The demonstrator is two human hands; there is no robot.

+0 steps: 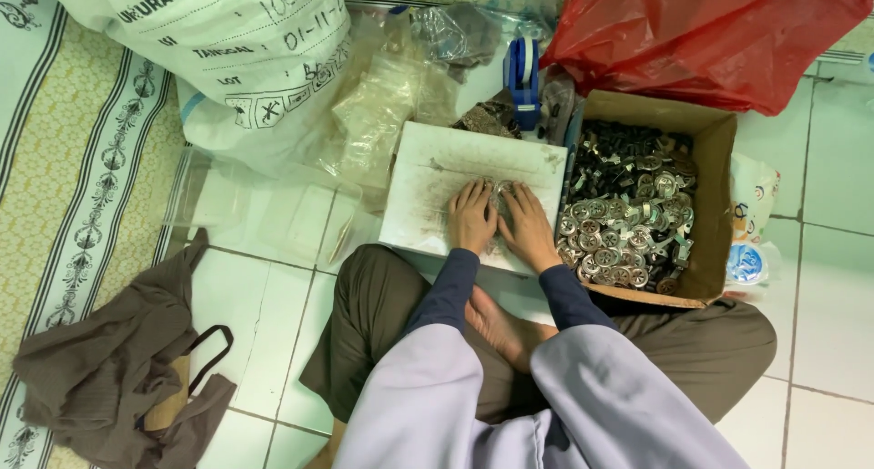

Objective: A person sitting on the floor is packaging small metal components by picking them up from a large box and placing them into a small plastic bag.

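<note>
My left hand [471,218] and my right hand [529,227] rest side by side on a worn white board [428,187] that lies across my knees. Between their fingertips sits a small silvery metal part [500,192], and both hands pinch it. To the right of the board stands a brown cardboard box [713,205] filled with several round silver and black metal parts [628,216]. My right hand is nearest to that box.
A large white printed sack [218,50] and clear plastic bags [391,105] lie at the back left. A red plastic bag [710,32] sits behind the box, a blue tape dispenser [522,77] beside it. Dark cloth [118,369] lies on the tiled floor.
</note>
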